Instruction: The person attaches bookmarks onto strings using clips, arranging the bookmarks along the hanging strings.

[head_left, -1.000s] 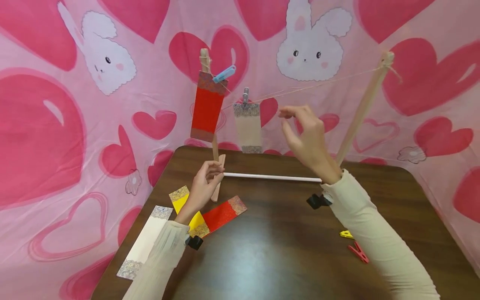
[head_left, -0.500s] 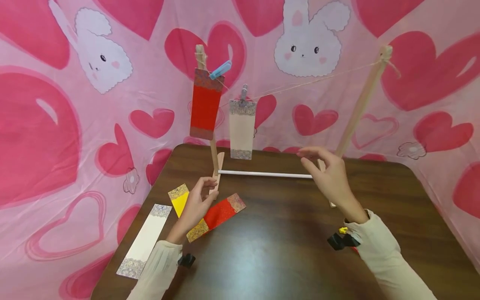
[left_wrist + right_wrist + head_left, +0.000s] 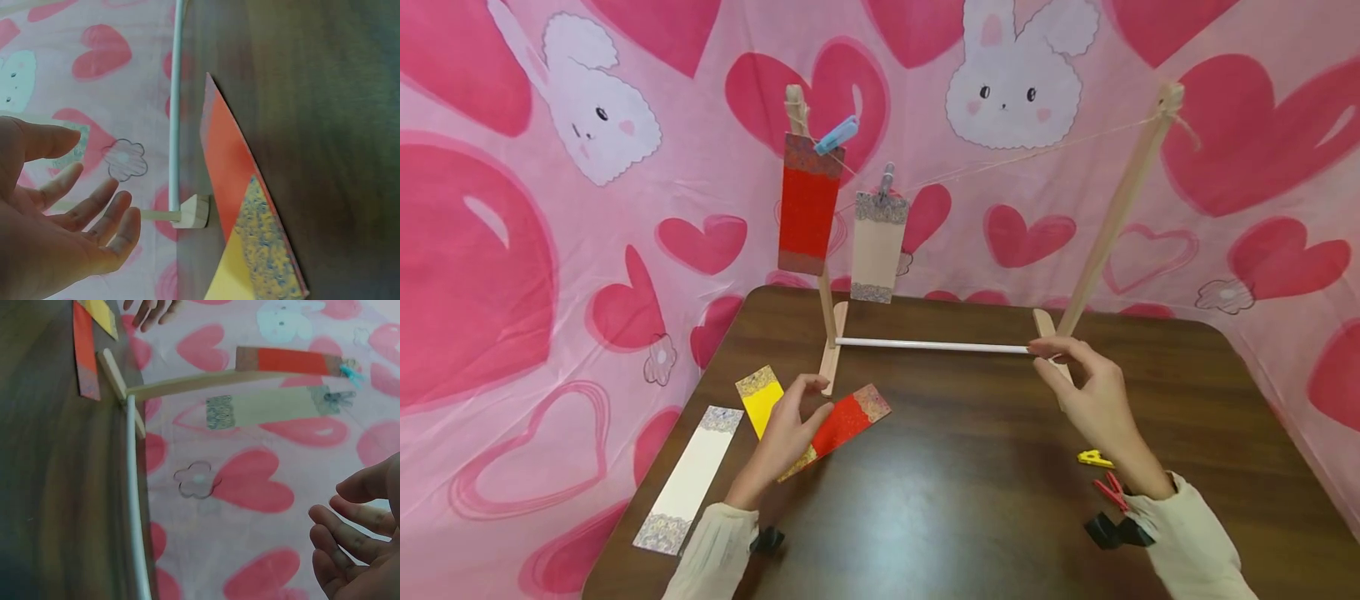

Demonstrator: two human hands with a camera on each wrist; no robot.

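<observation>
My left hand (image 3: pixel 782 437) hovers over a yellow card (image 3: pixel 761 402) and a red card (image 3: pixel 846 422) that overlap on the table; its fingers are loosely bent around nothing. Near the stand's right foot, my right hand (image 3: pixel 1093 396) is held in the air, fingers relaxed, with nothing in them. From the string (image 3: pixel 1022 155) hang a red card (image 3: pixel 810 212) under a blue clothespin (image 3: pixel 837 134) and a white card (image 3: pixel 877 250) under a grey clothespin (image 3: pixel 887 179). The left wrist view shows the left palm (image 3: pixel 56 231) apart from the cards.
A white card (image 3: pixel 688 479) lies at the table's left edge. Yellow (image 3: pixel 1095 458) and red (image 3: pixel 1111 490) clothespins lie by the right wrist. Two wooden posts (image 3: pixel 1120 212) carry the string, joined low down by a white rod (image 3: pixel 932 345). A pink printed cloth (image 3: pixel 685 125) hangs behind.
Both hands have drawn back toward me. The right hand has come down and away from the string; the left has left the stand's foot. The white hanging card has swung.
</observation>
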